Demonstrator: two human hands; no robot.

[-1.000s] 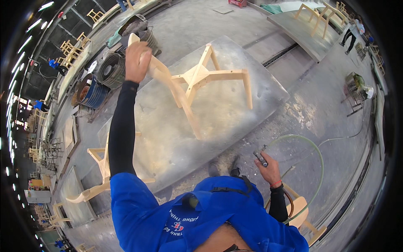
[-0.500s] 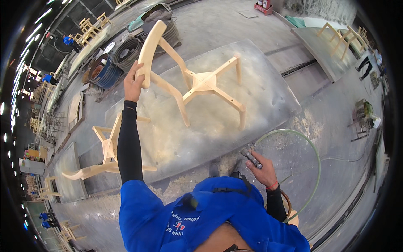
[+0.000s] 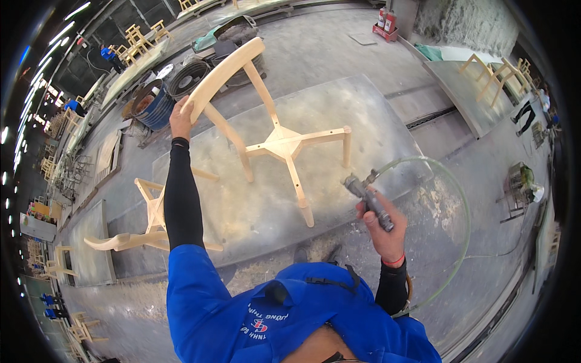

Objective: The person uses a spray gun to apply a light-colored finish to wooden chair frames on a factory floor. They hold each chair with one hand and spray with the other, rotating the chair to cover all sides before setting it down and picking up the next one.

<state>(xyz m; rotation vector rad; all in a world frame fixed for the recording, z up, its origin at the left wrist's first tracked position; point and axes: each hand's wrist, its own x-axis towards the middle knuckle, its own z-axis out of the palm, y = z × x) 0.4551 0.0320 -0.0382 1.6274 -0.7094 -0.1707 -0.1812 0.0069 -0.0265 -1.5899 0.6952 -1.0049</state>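
A pale wooden chair frame (image 3: pixel 283 144), with a curved back rail and a cross-shaped seat support, stands tilted on a dusty flat metal platform (image 3: pixel 339 100). My left hand (image 3: pixel 180 120) is closed around the left end of its back rail. In my right hand (image 3: pixel 389 233) is a metal spray gun (image 3: pixel 376 209), its head turned toward the chair but apart from it. A pale green hose (image 3: pixel 465 209) runs from the gun in a wide loop to the right. Beside my left arm lies a second chair frame (image 3: pixel 155 213), partly hidden by that arm.
Beyond the platform at the left are a blue drum (image 3: pixel 152 112) and dark tubs (image 3: pixel 189 78). Another platform (image 3: pixel 463 97) with chair frames is at the far right, near a person (image 3: pixel 525 115). A red crate (image 3: pixel 385 31) with red containers sits at the back.
The chair frame has turned under my left hand, one leg swinging nearer to me. My right hand has lifted the spray gun up and forward, closer to the chair.
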